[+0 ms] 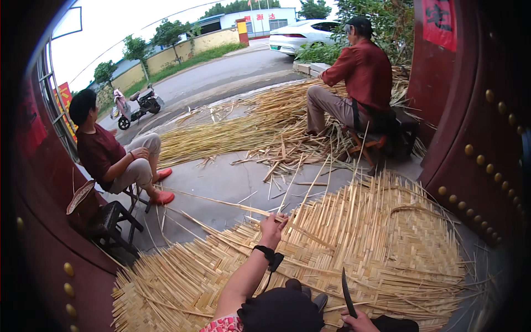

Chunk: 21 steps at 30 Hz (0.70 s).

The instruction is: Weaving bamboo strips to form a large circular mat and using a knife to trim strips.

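Observation:
My left hand (272,228), stretched out over the mat, is closed on a long pale reed strip (232,205). The strip runs from near the seated person at left across to the mat's middle. At the lower edge my right hand (359,321) grips a knife (347,293) with a dark, curved blade pointing up. Its handle is mostly hidden in the fingers. Beneath both hands spreads a large woven reed mat (420,243), with loose strip ends sticking out all round. A black band (265,253) is on my left wrist.
One person (110,149) sits on a stool at left; another person (365,77) sits at the far right. Long reeds (232,133) and broken pieces lie between them. A black stool (108,221) stands left of the mat. Red studded doors (470,122) flank the opening; a scooter (135,105) stands outside.

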Motion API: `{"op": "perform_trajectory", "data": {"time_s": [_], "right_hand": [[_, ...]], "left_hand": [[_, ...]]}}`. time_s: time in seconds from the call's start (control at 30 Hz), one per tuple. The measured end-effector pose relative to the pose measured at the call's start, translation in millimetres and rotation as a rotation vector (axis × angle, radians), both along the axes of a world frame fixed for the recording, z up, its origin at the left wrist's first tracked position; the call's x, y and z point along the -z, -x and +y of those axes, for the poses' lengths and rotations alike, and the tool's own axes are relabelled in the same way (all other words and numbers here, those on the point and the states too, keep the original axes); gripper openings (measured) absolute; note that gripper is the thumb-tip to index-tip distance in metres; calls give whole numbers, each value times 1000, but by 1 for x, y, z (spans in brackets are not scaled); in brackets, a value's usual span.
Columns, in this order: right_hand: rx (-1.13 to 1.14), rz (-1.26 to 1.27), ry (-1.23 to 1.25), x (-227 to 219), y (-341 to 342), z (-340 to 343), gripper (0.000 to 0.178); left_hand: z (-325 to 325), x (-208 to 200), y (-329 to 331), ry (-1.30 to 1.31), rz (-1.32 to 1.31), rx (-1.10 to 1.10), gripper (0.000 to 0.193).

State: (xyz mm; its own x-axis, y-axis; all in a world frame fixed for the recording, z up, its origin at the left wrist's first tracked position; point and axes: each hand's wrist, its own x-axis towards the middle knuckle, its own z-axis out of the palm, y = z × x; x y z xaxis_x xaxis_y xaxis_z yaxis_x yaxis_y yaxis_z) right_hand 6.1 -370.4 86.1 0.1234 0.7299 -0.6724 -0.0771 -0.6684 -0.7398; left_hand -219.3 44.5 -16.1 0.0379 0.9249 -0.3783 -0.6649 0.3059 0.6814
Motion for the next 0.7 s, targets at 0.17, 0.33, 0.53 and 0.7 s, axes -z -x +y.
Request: {"op": "perform_trajectory", "data": {"time_s": [0.17, 0.33, 0.53, 0.7], "right_hand": [[54, 79, 25, 0, -7, -22, 24], [6, 48, 146, 10, -15, -35, 21], [-161, 21, 187, -47, -38, -6, 46], [-314, -213, 139, -158, -91, 48, 46]], "left_hand": [[8, -6, -3, -7, -45, -75, 25], [-4, -16, 13, 53, -33, 13, 18], [38, -50, 77, -42, 258, 90, 15], [76, -78, 81, -115, 394, 143, 27]]}}
